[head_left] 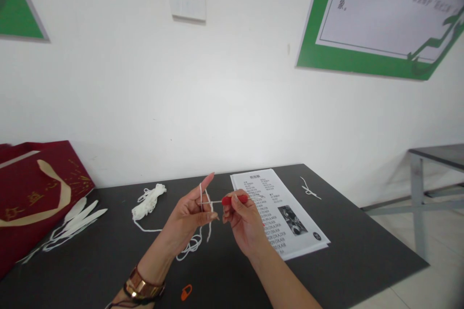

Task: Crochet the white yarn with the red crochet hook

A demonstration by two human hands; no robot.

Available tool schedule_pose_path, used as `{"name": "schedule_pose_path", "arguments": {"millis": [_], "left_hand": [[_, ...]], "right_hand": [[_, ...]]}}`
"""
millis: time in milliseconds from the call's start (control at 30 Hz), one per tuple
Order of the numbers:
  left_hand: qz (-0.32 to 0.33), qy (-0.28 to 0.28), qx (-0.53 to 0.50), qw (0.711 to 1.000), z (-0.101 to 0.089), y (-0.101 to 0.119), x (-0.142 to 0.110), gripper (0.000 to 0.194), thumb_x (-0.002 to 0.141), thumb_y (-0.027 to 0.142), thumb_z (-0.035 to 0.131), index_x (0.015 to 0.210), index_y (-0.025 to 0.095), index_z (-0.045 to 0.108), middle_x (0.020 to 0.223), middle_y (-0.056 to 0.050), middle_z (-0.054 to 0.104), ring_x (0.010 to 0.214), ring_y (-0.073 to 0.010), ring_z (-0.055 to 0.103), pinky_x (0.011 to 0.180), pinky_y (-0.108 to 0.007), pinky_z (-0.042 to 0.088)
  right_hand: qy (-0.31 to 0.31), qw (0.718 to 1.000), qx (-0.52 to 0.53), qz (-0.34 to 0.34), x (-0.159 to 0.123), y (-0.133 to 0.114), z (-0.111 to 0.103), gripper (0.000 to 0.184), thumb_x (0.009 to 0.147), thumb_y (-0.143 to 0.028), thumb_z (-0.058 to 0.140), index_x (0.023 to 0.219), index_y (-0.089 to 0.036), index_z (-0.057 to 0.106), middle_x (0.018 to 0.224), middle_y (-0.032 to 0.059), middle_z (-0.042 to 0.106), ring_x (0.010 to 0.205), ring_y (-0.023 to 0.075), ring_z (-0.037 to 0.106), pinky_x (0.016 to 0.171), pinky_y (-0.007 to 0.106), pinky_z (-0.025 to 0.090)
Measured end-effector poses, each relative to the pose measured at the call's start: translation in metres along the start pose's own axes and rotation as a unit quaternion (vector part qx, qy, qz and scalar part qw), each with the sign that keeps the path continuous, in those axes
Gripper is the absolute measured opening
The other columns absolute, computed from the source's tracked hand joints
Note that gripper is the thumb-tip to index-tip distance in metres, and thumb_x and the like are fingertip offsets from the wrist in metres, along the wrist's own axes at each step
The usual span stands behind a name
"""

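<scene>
Between left grip (188, 215) and right grip (241, 215): red-handled crochet hook (226, 201) at white yarn (210, 230).

In the right grip, pinched by the handle, shaft pointing leftward; around the left grip's raised index finger, yarn looped, thumb and index spread, folded fingers' hold impossible to tell. Below the left grip, orange marker (186, 292) on the dark desk (348, 251); to its left, white skein (147, 206), then slim white pieces (81, 218) beside a dark-red bag (31, 193). Beside and beyond the right grip, printed sheet (290, 239); farther right, small white strand (309, 189).
</scene>
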State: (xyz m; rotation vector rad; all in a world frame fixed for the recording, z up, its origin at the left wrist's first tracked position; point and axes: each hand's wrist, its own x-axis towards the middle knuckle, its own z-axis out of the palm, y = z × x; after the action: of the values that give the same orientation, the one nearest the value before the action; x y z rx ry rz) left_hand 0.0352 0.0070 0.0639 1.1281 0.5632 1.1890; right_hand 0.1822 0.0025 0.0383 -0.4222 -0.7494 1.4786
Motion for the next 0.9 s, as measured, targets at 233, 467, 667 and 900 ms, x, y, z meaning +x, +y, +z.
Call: {"name": "schedule_pose_path", "arguments": {"millis": [233,467,667,900], "left_hand": [[-0.02,-0.002,-0.03,0.999,0.004,0.002,-0.001,0.091,0.067,0.006,0.07,0.142,0.036,0.025,0.059,0.008,0.042,0.052,-0.0057,0.038,0.053,-0.019,0.032],[-0.02,-0.006,-0.007,1.0,0.0,0.001,0.001,0.089,0.069,0.008,0.068,0.143,0.034,0.024,0.062,0.007,0.042,0.055,-0.006,0.039,0.055,-0.02,0.033],[0.016,0.024,0.075,0.997,0.002,0.0,0.003,0.087,0.07,0.01,0.067,0.143,0.032,0.025,0.06,0.008,0.044,0.056,-0.0071,0.037,0.055,-0.021,0.031],[0.015,0.092,0.076,0.993,-0.001,-0.015,0.008,0.085,0.07,0.009,0.067,0.143,0.024,0.027,0.056,0.009,0.042,0.049,-0.0052,0.032,0.048,-0.019,0.026]], "right_hand": [[0.016,0.999,0.022,0.019,0.002,0.002,0.0,0.011,0.077,-0.025,0.069,0.074,-0.017,0.063,0.066,-0.0012,0.063,0.052,0.0082,0.053,0.048,0.019,0.05],[0.031,0.999,0.006,0.013,0.003,0.004,-0.003,0.01,0.078,-0.024,0.067,0.075,-0.015,0.064,0.066,-0.0003,0.063,0.052,0.0078,0.052,0.048,0.019,0.051],[0.048,0.996,-0.059,-0.037,0.003,0.002,-0.004,0.01,0.081,-0.024,0.064,0.076,-0.015,0.063,0.068,0.0004,0.062,0.056,0.0092,0.053,0.049,0.021,0.05],[0.044,0.886,-0.4,-0.229,-0.009,0.006,-0.002,0.01,0.085,-0.02,0.056,0.086,-0.019,0.066,0.076,0.0035,0.064,0.067,0.0155,0.06,0.061,0.029,0.051]]}}
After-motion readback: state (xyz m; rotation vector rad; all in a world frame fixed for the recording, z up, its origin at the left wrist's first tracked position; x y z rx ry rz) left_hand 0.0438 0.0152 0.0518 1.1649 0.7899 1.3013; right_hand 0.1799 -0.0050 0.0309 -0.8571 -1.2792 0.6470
